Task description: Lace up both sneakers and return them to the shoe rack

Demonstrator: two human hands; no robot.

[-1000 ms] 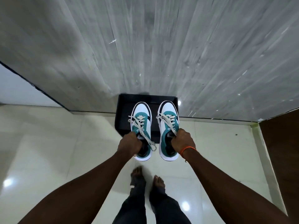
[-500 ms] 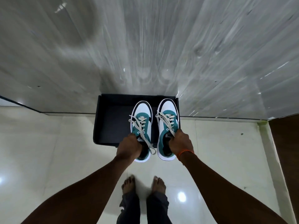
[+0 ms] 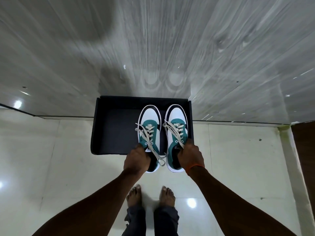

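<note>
Two white, teal and black sneakers with cream laces hang side by side, toes pointing away from me. My left hand grips the heel opening of the left sneaker. My right hand grips the heel opening of the right sneaker. Both shoes hover over the right half of a black open tray-like shoe rack that stands on the floor against the wall. Their heels stick out past its front edge. Loose lace ends dangle from the left sneaker.
A grey wood-grain wall rises behind the rack and reflects the shoes faintly. Glossy cream floor tiles surround it. My bare feet stand just in front. A dark brown panel borders the right edge.
The rack has come fully into view and looks larger as I step closer. Both sneakers have stayed in my hands, over its right half.
</note>
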